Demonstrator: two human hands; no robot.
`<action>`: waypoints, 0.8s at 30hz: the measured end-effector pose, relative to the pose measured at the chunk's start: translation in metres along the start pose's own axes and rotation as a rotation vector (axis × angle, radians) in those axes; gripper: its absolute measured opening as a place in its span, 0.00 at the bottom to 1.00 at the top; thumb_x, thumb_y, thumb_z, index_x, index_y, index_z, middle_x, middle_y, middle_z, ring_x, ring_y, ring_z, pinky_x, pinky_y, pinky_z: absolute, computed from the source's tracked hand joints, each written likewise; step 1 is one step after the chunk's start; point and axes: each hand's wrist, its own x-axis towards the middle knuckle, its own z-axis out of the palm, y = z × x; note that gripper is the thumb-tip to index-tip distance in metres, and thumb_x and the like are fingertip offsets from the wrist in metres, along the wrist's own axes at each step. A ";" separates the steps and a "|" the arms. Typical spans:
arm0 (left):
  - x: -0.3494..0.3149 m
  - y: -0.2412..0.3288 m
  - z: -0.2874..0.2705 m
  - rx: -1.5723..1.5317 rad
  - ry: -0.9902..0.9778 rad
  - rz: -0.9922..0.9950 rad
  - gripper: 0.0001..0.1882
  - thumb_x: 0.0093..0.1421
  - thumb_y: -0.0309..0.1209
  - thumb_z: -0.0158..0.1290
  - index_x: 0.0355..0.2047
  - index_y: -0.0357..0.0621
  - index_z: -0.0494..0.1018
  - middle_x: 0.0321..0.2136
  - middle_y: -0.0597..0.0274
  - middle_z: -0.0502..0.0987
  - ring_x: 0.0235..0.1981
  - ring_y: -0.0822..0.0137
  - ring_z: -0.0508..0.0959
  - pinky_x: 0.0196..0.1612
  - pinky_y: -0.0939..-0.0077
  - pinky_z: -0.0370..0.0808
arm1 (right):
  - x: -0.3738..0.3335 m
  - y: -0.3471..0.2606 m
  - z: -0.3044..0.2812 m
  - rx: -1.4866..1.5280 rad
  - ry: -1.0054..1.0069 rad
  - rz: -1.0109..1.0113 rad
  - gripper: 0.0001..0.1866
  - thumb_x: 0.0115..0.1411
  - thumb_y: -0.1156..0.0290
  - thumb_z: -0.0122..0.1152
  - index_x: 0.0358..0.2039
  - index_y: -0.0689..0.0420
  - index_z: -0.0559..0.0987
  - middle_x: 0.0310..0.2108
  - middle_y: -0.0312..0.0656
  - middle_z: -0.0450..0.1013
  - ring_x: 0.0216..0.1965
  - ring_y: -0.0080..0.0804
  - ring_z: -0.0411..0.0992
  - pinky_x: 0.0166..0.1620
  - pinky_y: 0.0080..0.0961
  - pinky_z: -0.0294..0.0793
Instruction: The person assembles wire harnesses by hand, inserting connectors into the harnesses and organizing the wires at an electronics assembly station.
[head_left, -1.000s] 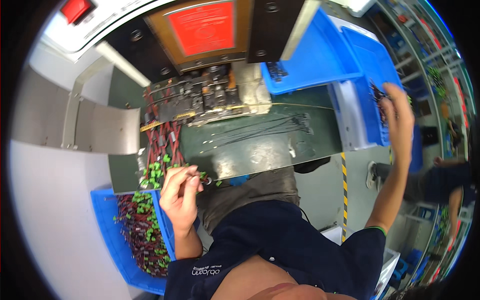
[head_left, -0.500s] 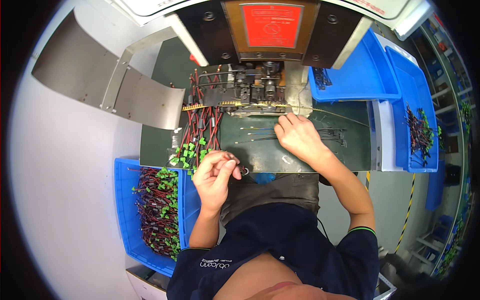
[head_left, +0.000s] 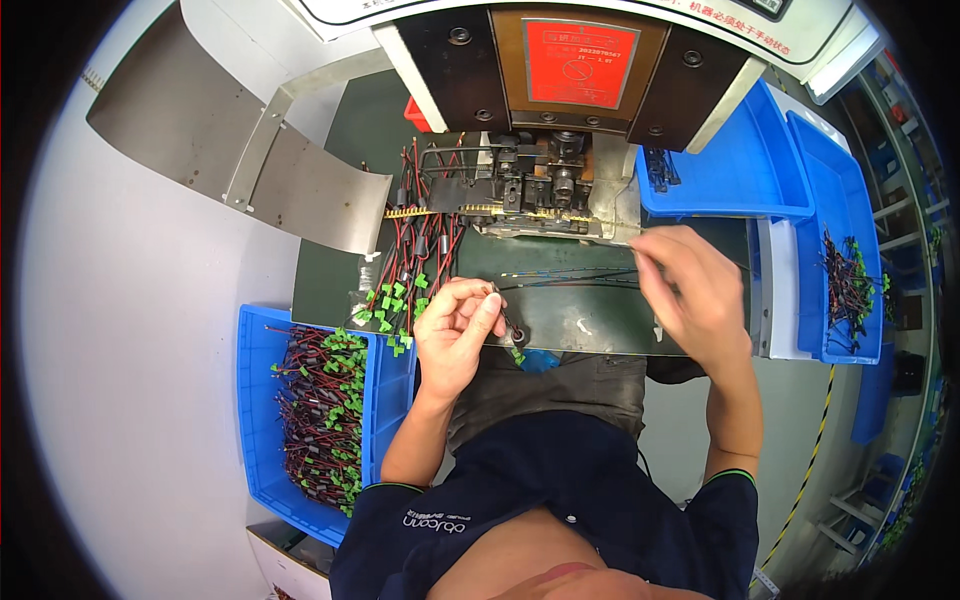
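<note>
My left hand [head_left: 455, 335] is closed in a pinch at the front edge of the green worktable. It holds a dark wire lead [head_left: 510, 318] with a black ring-shaped part and a green connector hanging below the fingers. Over the right side of the table, my right hand [head_left: 697, 295] has its thumb and fingers bent together; what lies between them is hidden. Several thin wires [head_left: 570, 275] lie between the hands, their right ends covered by my right hand. Just beyond them stands the crimping press [head_left: 540, 185], with a strip of brass terminals [head_left: 408, 212] fed into it.
Red and black wires with green connectors [head_left: 395, 298] lie left of the press. A blue bin [head_left: 255, 440] full of such leads stands lower left. Blue trays [head_left: 725, 190] with leads stand at the right. A curved metal guard [head_left: 310, 190] rises at the left.
My right hand has moved right, off the middle of the thin wires. The lead with its ring and green connector now shows more plainly below my left hand. The whole view has shifted slightly.
</note>
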 end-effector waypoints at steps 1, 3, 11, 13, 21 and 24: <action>-0.001 0.000 0.000 -0.001 0.000 -0.001 0.05 0.65 0.16 0.51 0.41 0.34 0.71 0.35 0.51 0.75 0.26 0.70 0.76 0.30 0.79 0.75 | 0.002 -0.014 -0.008 0.010 0.039 0.043 0.11 0.51 0.84 0.66 0.37 0.61 0.79 0.29 0.42 0.76 0.26 0.33 0.76 0.28 0.28 0.75; -0.003 -0.001 -0.001 -0.007 -0.029 -0.045 0.05 0.65 0.16 0.51 0.40 0.34 0.71 0.35 0.51 0.75 0.26 0.70 0.76 0.30 0.79 0.76 | -0.001 -0.038 -0.016 0.118 0.000 0.207 0.08 0.53 0.83 0.66 0.35 0.62 0.79 0.28 0.42 0.76 0.25 0.31 0.75 0.28 0.25 0.74; -0.007 -0.003 0.022 -0.334 -0.074 -0.037 0.03 0.64 0.16 0.53 0.36 0.34 0.73 0.37 0.53 0.75 0.28 0.71 0.78 0.32 0.79 0.77 | -0.062 -0.038 0.090 0.862 -0.065 0.586 0.08 0.57 0.80 0.68 0.37 0.65 0.80 0.32 0.34 0.67 0.28 0.16 0.66 0.31 0.17 0.69; -0.009 -0.008 0.021 -0.326 -0.088 -0.032 0.02 0.65 0.17 0.53 0.36 0.36 0.73 0.40 0.52 0.75 0.29 0.72 0.76 0.33 0.79 0.75 | -0.071 -0.036 0.108 0.908 0.000 0.568 0.09 0.57 0.79 0.69 0.38 0.65 0.80 0.32 0.34 0.67 0.28 0.16 0.66 0.31 0.17 0.69; -0.008 -0.005 0.013 -0.442 0.048 -0.130 0.07 0.65 0.21 0.53 0.43 0.40 0.70 0.29 0.61 0.73 0.24 0.75 0.71 0.29 0.78 0.70 | -0.069 -0.037 0.109 1.098 0.049 0.787 0.05 0.65 0.79 0.61 0.40 0.64 0.78 0.35 0.37 0.77 0.35 0.17 0.73 0.36 0.14 0.72; -0.009 -0.003 0.007 -0.081 -0.035 -0.138 0.16 0.62 0.19 0.56 0.50 0.37 0.71 0.27 0.65 0.72 0.24 0.78 0.70 0.26 0.83 0.68 | -0.070 -0.036 0.109 1.016 0.031 0.739 0.04 0.63 0.77 0.64 0.37 0.64 0.79 0.30 0.34 0.76 0.27 0.13 0.69 0.29 0.14 0.68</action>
